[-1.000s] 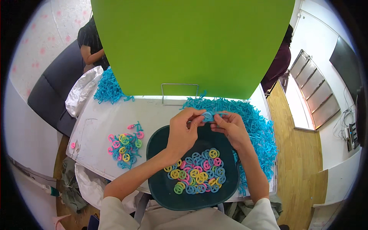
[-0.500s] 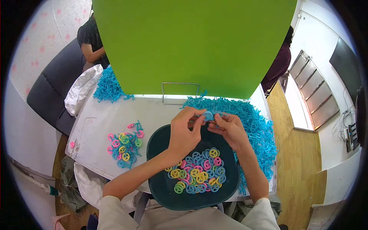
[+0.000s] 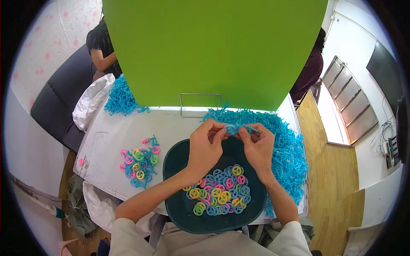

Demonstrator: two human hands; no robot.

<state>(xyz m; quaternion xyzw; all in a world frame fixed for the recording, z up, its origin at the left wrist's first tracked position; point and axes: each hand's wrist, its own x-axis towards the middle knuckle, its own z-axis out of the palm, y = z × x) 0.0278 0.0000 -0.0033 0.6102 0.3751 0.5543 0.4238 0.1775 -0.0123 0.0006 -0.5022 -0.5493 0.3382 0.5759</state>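
Observation:
Above the far rim of a dark green plastic tub (image 3: 177,217), both of my hands meet with fingers pinched. My left hand (image 3: 204,147) grips a small light-blue plastic wheel (image 3: 230,127) at its left edge. Against the wheel's right side, my right hand (image 3: 260,147) pinches a thin blue plastic stem (image 3: 252,129), whose end sticks out past the fingers. Whether wheel and stem are joined is hidden by the fingertips. Many small spoked wheels (image 3: 223,196) in blue, yellow, pink and green lie in the tub.
A large heap of blue stems (image 3: 286,149) covers the white table's right side; a smaller heap (image 3: 121,97) is at far left. Stems with wheels attached (image 3: 139,164) lie left. A green panel (image 3: 213,51) and wire stand (image 3: 200,116) stand ahead. People sit beyond the panel.
My right hand has turned, its fingers curling in more, and the blue stem's end now shows beyond them. The left hand keeps its pinch on the wheel, almost unmoved.

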